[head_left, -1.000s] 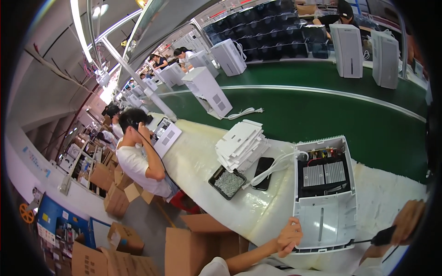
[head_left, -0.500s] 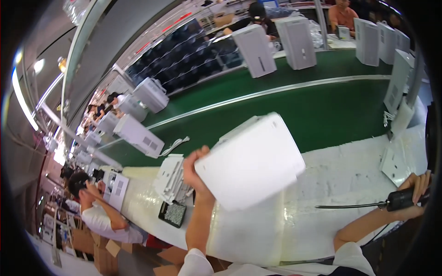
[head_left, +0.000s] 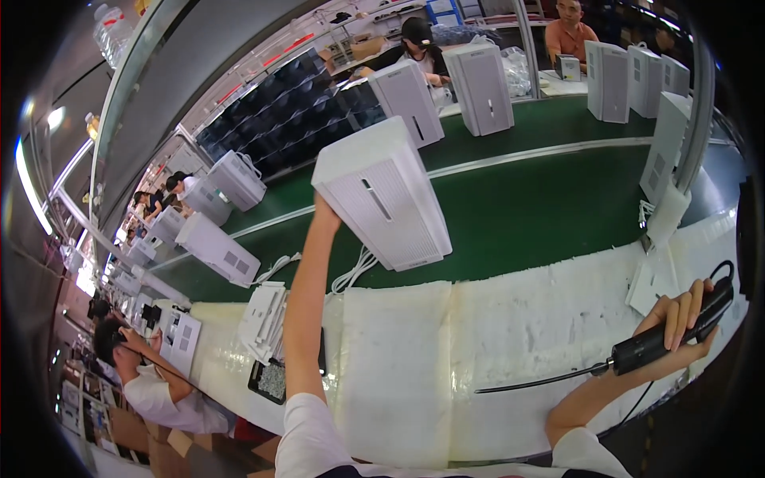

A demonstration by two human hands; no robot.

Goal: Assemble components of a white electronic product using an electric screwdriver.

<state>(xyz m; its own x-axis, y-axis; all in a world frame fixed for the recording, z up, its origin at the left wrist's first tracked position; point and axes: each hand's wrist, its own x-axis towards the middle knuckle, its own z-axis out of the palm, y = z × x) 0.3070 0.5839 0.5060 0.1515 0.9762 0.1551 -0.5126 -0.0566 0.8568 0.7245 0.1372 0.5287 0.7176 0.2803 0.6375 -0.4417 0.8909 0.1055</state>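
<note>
My left hand (head_left: 324, 213) reaches far forward and grips the left rear edge of a tall white appliance unit (head_left: 389, 199); the fingers are mostly hidden behind it. The unit stands slightly tilted on the green conveyor belt (head_left: 542, 207), with its white cord (head_left: 355, 276) trailing onto the bench. Low at the right, my right hand (head_left: 679, 322) is closed around a black electric screwdriver (head_left: 657, 341). The tool's long thin bit points left over the white padded bench (head_left: 446, 358).
More white units stand on the belt at the left (head_left: 217, 248), at the back (head_left: 482, 86) and at the right (head_left: 665, 151). A stack of white panels (head_left: 263, 319) and a black screw tray (head_left: 271, 379) lie left of my arm. A co-worker (head_left: 151, 386) sits at the left; other people sit across the belt.
The white unit lay open on the bench, then my left hand lifted it and moved it forward onto the green belt. My right hand kept the screwdriver at the right.
</note>
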